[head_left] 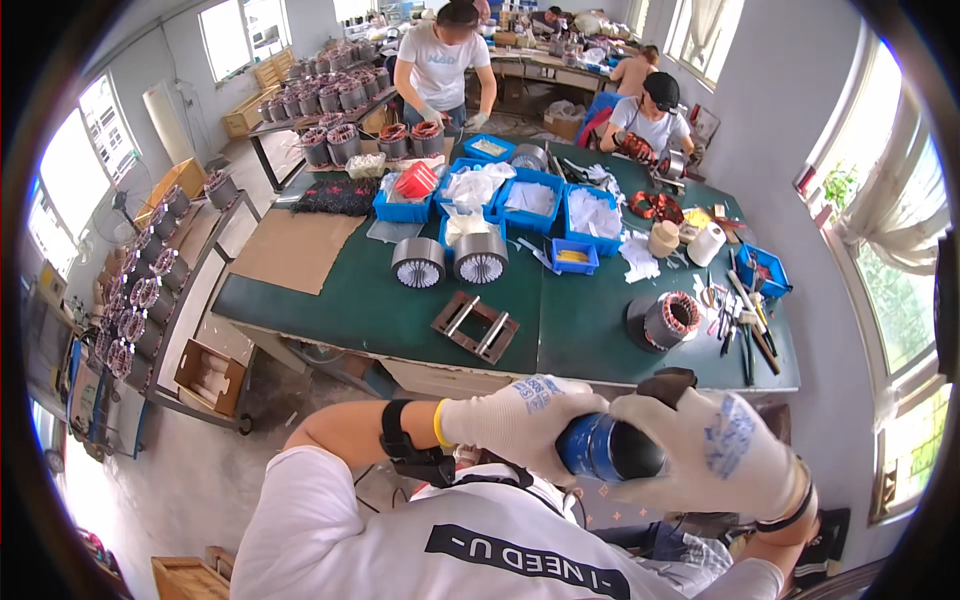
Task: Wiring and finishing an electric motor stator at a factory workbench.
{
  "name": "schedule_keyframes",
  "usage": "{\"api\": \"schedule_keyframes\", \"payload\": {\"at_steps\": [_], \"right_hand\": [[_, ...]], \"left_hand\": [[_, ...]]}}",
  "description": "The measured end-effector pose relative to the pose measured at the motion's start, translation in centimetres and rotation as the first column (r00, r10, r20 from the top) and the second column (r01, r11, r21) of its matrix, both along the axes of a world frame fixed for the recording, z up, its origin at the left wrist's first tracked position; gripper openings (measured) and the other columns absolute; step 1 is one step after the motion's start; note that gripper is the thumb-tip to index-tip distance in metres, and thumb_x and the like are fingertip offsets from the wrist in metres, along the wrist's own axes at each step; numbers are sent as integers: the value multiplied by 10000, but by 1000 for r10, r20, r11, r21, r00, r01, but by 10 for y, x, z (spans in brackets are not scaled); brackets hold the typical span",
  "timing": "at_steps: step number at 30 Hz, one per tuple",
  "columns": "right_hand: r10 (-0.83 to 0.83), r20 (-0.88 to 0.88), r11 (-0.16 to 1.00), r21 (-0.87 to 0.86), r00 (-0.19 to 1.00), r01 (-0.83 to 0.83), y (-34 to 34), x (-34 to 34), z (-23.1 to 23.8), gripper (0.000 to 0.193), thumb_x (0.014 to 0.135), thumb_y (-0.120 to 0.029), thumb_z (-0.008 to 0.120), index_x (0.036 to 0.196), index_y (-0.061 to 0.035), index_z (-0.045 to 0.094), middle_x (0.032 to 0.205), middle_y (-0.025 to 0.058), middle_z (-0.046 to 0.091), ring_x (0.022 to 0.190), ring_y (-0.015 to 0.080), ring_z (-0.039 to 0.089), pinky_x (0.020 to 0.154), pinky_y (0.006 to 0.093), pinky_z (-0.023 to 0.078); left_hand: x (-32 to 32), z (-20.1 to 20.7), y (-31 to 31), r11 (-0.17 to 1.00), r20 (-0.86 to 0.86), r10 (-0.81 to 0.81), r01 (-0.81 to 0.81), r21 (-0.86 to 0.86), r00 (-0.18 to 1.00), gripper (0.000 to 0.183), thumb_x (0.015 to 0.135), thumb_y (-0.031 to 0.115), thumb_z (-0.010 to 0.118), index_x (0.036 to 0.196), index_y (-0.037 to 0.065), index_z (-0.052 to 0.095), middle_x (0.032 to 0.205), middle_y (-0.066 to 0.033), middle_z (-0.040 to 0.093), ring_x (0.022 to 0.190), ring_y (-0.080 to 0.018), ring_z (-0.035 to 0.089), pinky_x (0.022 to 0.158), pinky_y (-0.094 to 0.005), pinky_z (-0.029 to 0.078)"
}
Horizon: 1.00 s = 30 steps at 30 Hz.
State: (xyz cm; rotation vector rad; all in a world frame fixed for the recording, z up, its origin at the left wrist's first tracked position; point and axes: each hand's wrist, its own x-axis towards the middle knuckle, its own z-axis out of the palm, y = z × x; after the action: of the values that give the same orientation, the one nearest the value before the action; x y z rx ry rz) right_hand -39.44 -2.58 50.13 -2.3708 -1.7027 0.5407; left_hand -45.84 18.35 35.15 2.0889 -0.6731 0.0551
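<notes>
Close to my body, below the workbench's front edge, I hold a blue cylinder (588,447) with a dark round end, like a bottle or cup. My left hand (530,425), in a white work glove, is wrapped around its left side. My right hand (705,450), gloved the same way, curls its fingers around the dark end. A black rounded object (668,386) shows just above the right fingers; I cannot tell whether it belongs to the cylinder. On the bench beyond stand a stator with copper windings (668,320) and a metal stand with two rods (475,327).
The green workbench (380,320) carries two bare stator cores (418,262), blue bins (530,198) of white paper pieces, thread cones (706,244) and hand tools (750,325). Two people work across it. Racks of stators (150,290) stand left; windows line the right wall.
</notes>
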Motion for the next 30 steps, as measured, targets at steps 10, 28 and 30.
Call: {"api": "schedule_keyframes", "payload": {"at_steps": [10,28,30], "right_hand": [[107,29,977,-187,994,-100,-5,5,-18,729,851,-492,711,1427,-118,467,974,271,672,832,437,706,711,481,577],[196,183,978,35,963,-206,-48,21,-56,794,843,-666,664,1355,-72,533,646,177,644,616,354,690,575,431,555],[91,266,983,-181,960,-43,-50,9,-49,793,789,-609,744,1321,-57,547,812,192,691,617,356,682,585,439,551]], "left_hand": [[4,-41,-10,998,-24,-31,30,-55,999,716,567,301,901,1174,33,631,1034,-166,655,958,-362,652,876,-412,521],[15,-52,-44,996,-93,-22,15,-83,995,746,611,323,917,1224,18,620,1102,-183,672,1021,-354,663,903,-416,529],[21,-59,-50,999,-83,-36,33,-42,996,775,605,358,927,1226,11,619,1101,-181,673,1022,-354,664,910,-414,531]]}}
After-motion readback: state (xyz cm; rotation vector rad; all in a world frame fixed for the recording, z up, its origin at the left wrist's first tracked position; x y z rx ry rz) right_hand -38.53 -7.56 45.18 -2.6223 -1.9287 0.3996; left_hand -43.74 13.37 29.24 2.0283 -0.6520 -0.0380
